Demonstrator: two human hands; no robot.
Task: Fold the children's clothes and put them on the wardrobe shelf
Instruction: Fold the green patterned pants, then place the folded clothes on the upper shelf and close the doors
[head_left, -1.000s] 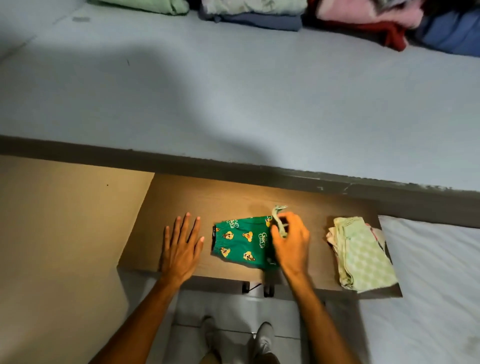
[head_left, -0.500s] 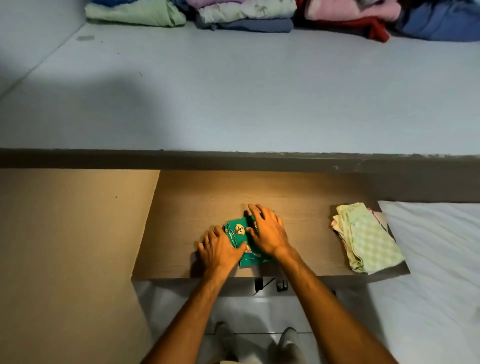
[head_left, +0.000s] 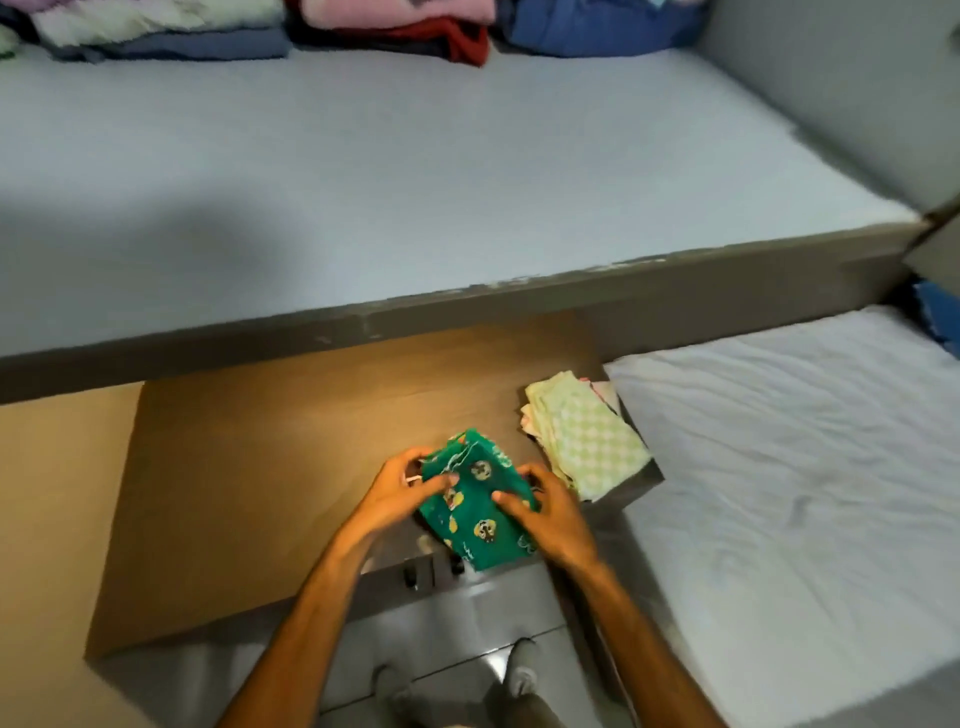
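A small green children's garment (head_left: 478, 506) with yellow cartoon prints is folded into a compact packet and held just above the near edge of the brown wooden board (head_left: 260, 467). My left hand (head_left: 400, 493) grips its left side and my right hand (head_left: 545, 512) grips its right side. A folded pale green checked garment (head_left: 584, 434) lies on the board's right end. Stacks of folded clothes (head_left: 389, 21) line the back of the wide pale shelf (head_left: 415, 171).
A white mattress (head_left: 805, 493) lies to the right, level with the board. A grey shelf edge (head_left: 467, 306) runs across above the board. A beige panel (head_left: 52, 493) stands at the left. My feet are on a grey tiled floor (head_left: 467, 649) below.
The green garment went from half spread out to a folded packet. Both hands, which pressed it flat on the board, now hold it lifted. The view has swung to the right.
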